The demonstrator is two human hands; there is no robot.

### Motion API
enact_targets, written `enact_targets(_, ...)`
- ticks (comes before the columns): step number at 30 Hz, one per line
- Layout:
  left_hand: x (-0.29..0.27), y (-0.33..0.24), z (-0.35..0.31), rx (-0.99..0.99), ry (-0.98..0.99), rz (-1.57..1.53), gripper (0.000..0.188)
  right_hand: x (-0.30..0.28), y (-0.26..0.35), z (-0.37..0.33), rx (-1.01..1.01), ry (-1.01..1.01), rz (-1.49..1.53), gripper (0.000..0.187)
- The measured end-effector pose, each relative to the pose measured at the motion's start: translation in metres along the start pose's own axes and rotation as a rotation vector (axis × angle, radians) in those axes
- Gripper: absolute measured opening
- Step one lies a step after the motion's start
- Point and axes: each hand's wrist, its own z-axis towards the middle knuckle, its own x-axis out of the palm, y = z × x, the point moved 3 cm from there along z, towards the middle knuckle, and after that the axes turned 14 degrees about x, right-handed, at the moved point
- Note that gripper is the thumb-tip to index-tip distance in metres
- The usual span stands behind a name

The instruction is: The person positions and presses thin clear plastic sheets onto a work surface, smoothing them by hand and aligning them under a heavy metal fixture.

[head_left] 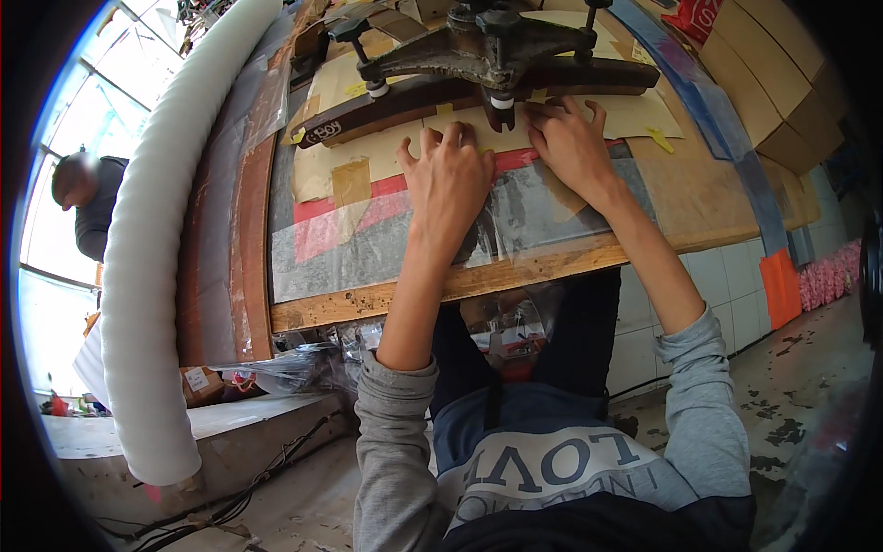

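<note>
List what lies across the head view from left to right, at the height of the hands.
Another person by the window → white foam roll → wooden table's edge → tan tape patch → left hand → right hand → blue strip → stacked cardboard boxes.

Small workshop / factory floor. Worn wood bench [368, 299] w/ taped cardboard patterns and plastic sheet on top, heavy metal press [487, 46] bolted at back. Big white foam roll [161, 248] leaning at left, stacked cartons [777, 83] at right. Rough stained concrete floor [782, 386], tiled wall under bench, loose cables, large windows. Another worker [87, 202] at left.
</note>
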Motion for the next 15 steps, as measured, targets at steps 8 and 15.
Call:
enact_targets(8, 0.0007, -0.0012, 0.0007, -0.007, 0.031, -0.002, 0.032, 0.0011, -0.0012, -0.0009, 0.001, 0.008, 0.019, 0.016)
enact_targets(15, 0.0029, -0.0021, 0.0001, 0.01, -0.116, 0.005, 0.028, -0.0017, -0.0004, 0.0004, 0.054, 0.105, -0.025, 0.024)
